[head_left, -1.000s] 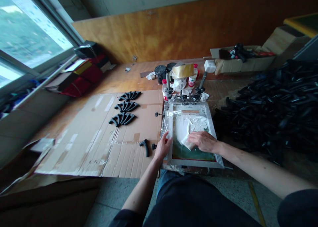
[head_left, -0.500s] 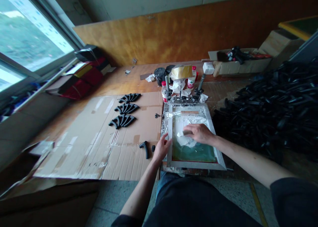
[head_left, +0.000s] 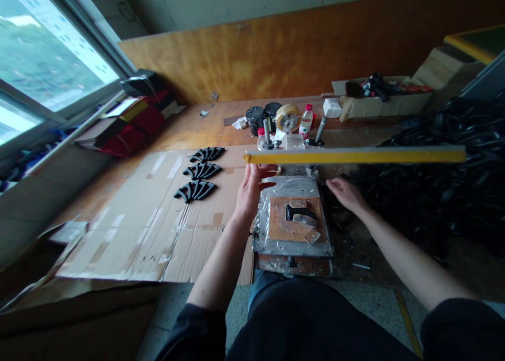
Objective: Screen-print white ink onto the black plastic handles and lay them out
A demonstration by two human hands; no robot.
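Here, the left hand (head_left: 250, 190) stands open just short of 12 o'clock from the body, its fingers (head_left: 265, 170) spread wide and holding nothing visible; whether they touch the long yellow-edged bar (head_left: 355, 156) directly above them cannot be determined. The right hand (head_left: 347, 195) is at 2 o'clock, loosely curled, with a wide gap between thumb and fingers, and is empty. Between the hands and slightly below them, a black plastic handle (head_left: 298, 212) lies flat on an orange-brown pad (head_left: 280, 225), which is set on a foil-covered press bed (head_left: 284, 190). A small tan scrap (head_left: 313, 236) rests on the pad just below the handle. The yellow-edged bar crosses the view above the bed and partly obstructs the metal clamp post (head_left: 320, 132) and the supplies behind it at 12 o'clock, including a roll of tape (head_left: 287, 118), two black ink tins (head_left: 260, 116) and a plastic bottle (head_left: 306, 121). At 10 o'clock, three rows of black handles (head_left: 203, 178) lie on a flattened cardboard sheet (head_left: 130, 229). At 3 o'clock, a heap of black handles (head_left: 442, 134) fills the bench, and at 1 o'clock stands a cardboard box (head_left: 379, 107).
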